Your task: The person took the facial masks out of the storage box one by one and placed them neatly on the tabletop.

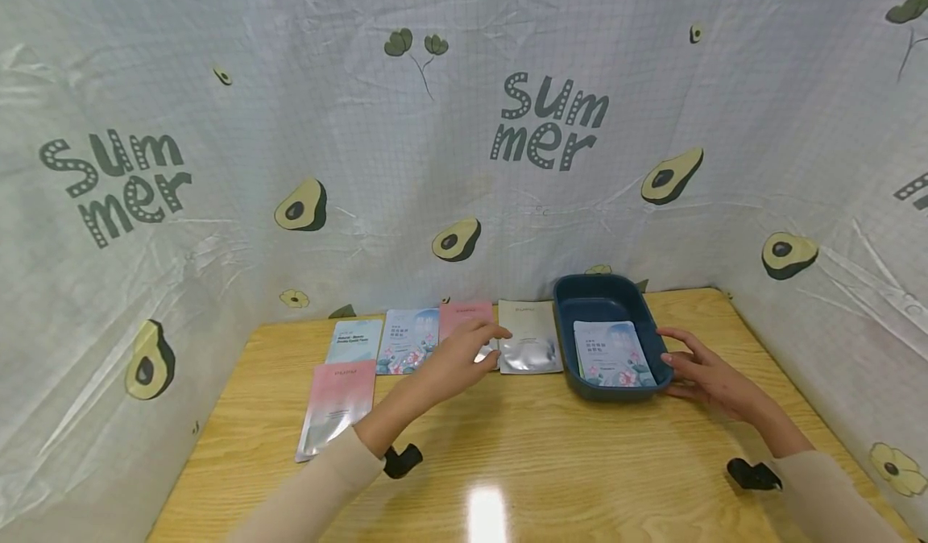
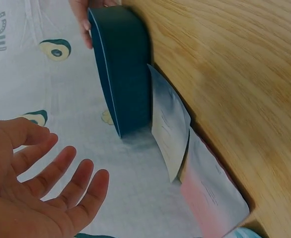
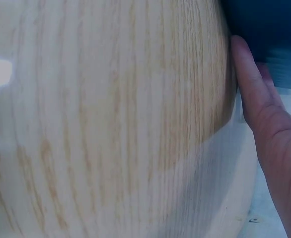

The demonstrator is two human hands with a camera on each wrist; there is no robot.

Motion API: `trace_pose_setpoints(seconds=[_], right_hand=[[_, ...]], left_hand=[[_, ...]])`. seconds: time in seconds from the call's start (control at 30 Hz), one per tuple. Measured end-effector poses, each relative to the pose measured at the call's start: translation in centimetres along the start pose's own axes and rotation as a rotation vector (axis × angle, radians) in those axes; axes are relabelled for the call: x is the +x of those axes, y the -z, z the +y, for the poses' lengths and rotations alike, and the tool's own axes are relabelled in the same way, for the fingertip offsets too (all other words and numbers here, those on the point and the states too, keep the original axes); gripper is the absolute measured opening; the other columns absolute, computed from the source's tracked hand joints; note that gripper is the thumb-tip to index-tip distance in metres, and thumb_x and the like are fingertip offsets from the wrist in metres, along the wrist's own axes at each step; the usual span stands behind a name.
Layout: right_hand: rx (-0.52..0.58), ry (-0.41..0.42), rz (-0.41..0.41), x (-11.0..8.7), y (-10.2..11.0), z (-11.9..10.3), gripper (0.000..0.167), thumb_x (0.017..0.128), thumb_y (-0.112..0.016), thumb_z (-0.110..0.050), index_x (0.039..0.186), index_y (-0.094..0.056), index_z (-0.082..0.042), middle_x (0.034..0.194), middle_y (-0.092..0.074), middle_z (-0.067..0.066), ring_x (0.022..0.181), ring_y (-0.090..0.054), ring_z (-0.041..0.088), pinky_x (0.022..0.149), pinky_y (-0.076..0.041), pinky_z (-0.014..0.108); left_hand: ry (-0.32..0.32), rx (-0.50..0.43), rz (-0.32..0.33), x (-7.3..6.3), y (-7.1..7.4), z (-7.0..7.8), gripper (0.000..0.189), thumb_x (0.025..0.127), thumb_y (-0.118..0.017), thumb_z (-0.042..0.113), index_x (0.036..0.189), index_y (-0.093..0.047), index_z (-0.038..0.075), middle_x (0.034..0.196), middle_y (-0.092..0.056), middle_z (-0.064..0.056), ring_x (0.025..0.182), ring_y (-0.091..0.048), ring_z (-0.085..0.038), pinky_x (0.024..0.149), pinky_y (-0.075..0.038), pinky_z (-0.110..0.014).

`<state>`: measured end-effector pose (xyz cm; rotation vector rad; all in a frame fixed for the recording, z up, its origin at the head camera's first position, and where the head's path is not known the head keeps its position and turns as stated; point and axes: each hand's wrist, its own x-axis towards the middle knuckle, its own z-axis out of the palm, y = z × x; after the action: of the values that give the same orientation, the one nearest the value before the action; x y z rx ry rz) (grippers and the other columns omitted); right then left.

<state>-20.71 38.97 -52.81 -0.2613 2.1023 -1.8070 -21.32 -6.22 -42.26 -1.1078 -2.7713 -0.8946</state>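
My left hand [image 1: 464, 354] hovers over the back row of flat sachets, fingers apart and loosely bent, holding nothing. Below it lies a pink and silver sachet [image 1: 466, 314], partly hidden by the hand. Just right of that is a cream and silver sachet [image 1: 528, 337], close against a dark blue plastic bin [image 1: 569, 366]. In the left wrist view, my left palm and fingers [image 2: 51, 183] show empty. My right hand [image 1: 714, 382] touches the bin's right side, its fingertips at the rim. Inside the bin lies a white-blue flowered sachet [image 1: 612, 354] on top of others.
Left in the row are a flowered sachet [image 1: 408, 341] and a light blue sachet [image 1: 355, 340]. Another pink sachet [image 1: 339, 402] lies in front of them. A patterned cloth [image 1: 377, 156] walls the back and sides of the wooden table [image 1: 536, 462].
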Motion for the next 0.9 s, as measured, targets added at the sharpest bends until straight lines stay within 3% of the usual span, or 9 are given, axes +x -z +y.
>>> trace_pose_setpoints(seconds=[0.37, 0.6, 0.9], right_hand=[[0.014, 0.011, -0.002, 0.0, -0.2, 0.0, 0.058, 0.111, -0.043, -0.022, 0.161, -0.013, -0.018, 0.148, -0.026, 0.040, 0.113, -0.066, 0.019, 0.092, -0.056, 0.041], [0.020, 0.011, 0.006, -0.1, 0.0, 0.1, 0.056, 0.111, -0.043, -0.021, 0.161, -0.015, -0.019, 0.146, -0.029, 0.036, 0.112, -0.067, 0.019, 0.092, -0.056, 0.043], [0.021, -0.005, 0.014, -0.1, -0.3, 0.1, 0.058, 0.111, -0.044, -0.023, 0.161, -0.014, -0.020, 0.148, -0.025, 0.037, 0.112, -0.066, 0.018, 0.092, -0.057, 0.043]], left_hand=[[0.054, -0.165, -0.018, 2.6, -1.2, 1.6, 0.033, 0.104, -0.059, 0.013, 0.137, -0.061, 0.009, 0.132, -0.061, -0.006, 0.114, -0.062, -0.025, 0.094, -0.053, -0.036], [0.033, -0.271, 0.004, 5.4, -2.9, 2.7, 0.036, 0.102, -0.059, 0.009, 0.138, -0.060, 0.008, 0.132, -0.062, -0.011, 0.107, -0.066, -0.022, 0.086, -0.054, -0.025], [0.101, -0.498, -0.031, 8.8, -4.9, 3.7, 0.040, 0.104, -0.060, 0.017, 0.143, -0.055, 0.013, 0.130, -0.062, -0.006, 0.106, -0.066, -0.017, 0.080, -0.055, -0.023]])
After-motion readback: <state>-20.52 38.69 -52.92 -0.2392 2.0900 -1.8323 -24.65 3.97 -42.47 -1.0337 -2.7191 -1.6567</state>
